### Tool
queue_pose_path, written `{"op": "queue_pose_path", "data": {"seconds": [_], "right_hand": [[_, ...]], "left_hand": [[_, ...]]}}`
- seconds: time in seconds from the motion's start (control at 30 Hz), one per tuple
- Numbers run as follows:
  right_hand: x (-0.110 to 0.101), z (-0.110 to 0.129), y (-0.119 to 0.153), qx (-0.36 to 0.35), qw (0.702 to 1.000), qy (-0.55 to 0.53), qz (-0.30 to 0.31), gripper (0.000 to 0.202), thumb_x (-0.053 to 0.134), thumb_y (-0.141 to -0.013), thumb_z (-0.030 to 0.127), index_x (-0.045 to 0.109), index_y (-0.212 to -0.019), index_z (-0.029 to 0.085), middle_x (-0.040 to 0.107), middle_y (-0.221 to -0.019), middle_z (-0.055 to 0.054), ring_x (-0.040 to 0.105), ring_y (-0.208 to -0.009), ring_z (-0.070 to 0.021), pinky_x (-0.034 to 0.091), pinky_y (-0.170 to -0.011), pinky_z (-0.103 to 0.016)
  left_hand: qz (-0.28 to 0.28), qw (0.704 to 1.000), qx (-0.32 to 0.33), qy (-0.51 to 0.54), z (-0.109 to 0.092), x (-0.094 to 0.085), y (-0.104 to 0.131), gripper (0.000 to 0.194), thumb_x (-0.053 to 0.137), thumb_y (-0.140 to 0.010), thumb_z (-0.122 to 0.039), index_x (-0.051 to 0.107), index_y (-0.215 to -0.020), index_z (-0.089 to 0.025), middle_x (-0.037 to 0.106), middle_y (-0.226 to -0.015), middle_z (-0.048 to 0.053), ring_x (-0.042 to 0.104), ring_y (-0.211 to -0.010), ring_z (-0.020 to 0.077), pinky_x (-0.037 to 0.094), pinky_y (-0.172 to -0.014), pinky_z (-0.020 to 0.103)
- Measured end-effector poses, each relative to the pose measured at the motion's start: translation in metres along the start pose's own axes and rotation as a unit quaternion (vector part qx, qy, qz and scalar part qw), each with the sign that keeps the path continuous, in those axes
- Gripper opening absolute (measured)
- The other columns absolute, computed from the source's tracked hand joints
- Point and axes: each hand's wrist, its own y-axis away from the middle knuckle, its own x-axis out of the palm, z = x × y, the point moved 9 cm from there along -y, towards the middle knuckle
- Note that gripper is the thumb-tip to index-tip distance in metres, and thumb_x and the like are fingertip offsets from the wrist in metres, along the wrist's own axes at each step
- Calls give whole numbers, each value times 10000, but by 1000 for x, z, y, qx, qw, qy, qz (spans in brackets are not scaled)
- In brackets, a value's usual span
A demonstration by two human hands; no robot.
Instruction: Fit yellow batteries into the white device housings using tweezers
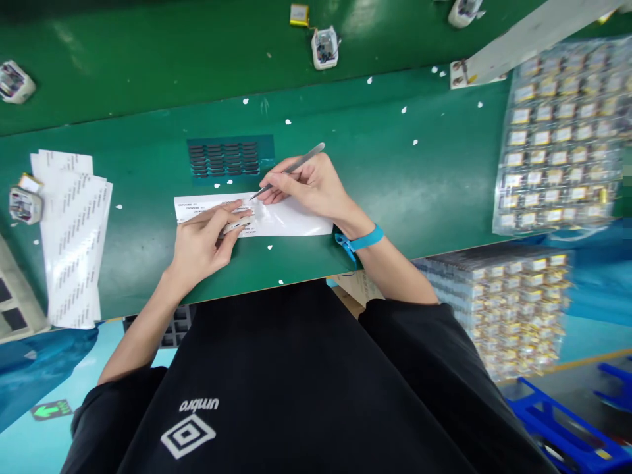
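Observation:
Tweezers (296,166) are held between the fingers of my right hand (309,184), their tip pointing down-left onto a white printed adhesive sheet (301,220). My left hand (205,240) rests on the left part of that sheet, its fingers closed around a small white plastic housing (237,224), partly hidden by them. The tweezer tip is close to my left fingertips and the sheet's surface. Just above the sheet lies a blue-green film (266,153) with rows of dark strips (224,159).
More printed sheets (74,243) are stacked at the left beside an opened white device (24,205). Another device (324,49) with a battery (299,14) sits beyond. Trays of batteries (560,138) lie at the right, near a metal post (513,46).

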Motion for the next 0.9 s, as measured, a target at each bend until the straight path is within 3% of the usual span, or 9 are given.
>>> {"op": "queue_pose_path", "data": {"seconds": [0.1,0.2,0.27,0.37,0.47,0.57,0.9], "right_hand": [[-9,7,1,-26,999,15,-29,521,727,-888,656,739,-876,135,796,-893,-81,785,-775,-156,696,-760,-275],[-17,14,5,-48,996,3,-70,493,665,-933,673,713,-898,183,801,-841,-46,787,-744,-151,680,-694,-258],[-18,20,9,-64,994,-3,-90,476,656,-933,691,690,-899,217,796,-796,-19,785,-730,-144,657,-651,-235],[-15,27,16,-77,990,1,-117,447,632,-962,676,666,-901,235,782,-753,6,771,-691,-136,646,-629,-233],[-9,31,21,-73,989,27,-126,463,588,-990,668,662,-908,219,775,-753,-4,758,-658,-144,656,-630,-267],[-5,31,22,-66,989,65,-115,531,548,-981,718,667,-923,204,777,-794,-21,734,-634,-128,641,-613,-258],[-4,31,19,-67,987,86,-120,565,521,-976,745,664,-928,201,767,-810,-35,705,-629,-122,621,-619,-256]], "left_hand": [[-11,1000,-7,12,-5,-2,-2,135,632,-995,-187,705,-1104,-217,811,-1164,46,773,-1145,268,668,-910,368],[-56,995,-71,40,-1,-10,-9,143,671,-987,-234,760,-1099,-234,824,-1105,24,801,-1040,233,672,-884,339],[-82,979,-139,122,8,-11,-15,153,709,-969,-271,785,-1097,-232,826,-1053,13,805,-869,189,677,-785,294],[-56,936,-190,292,12,3,-27,211,750,-945,-297,781,-1135,-212,810,-968,16,777,-692,165,684,-671,290],[-9,903,-184,388,3,15,-37,355,813,-900,-326,746,-1232,-219,803,-1010,40,809,-802,224,719,-782,383],[9,891,-185,414,-3,20,-38,427,832,-884,-347,722,-1274,-211,796,-1081,64,816,-890,263,720,-857,452],[-9,892,-209,401,-1,25,-34,450,812,-899,-304,696,-1327,-229,781,-1195,67,806,-1000,274,698,-954,484]]}}
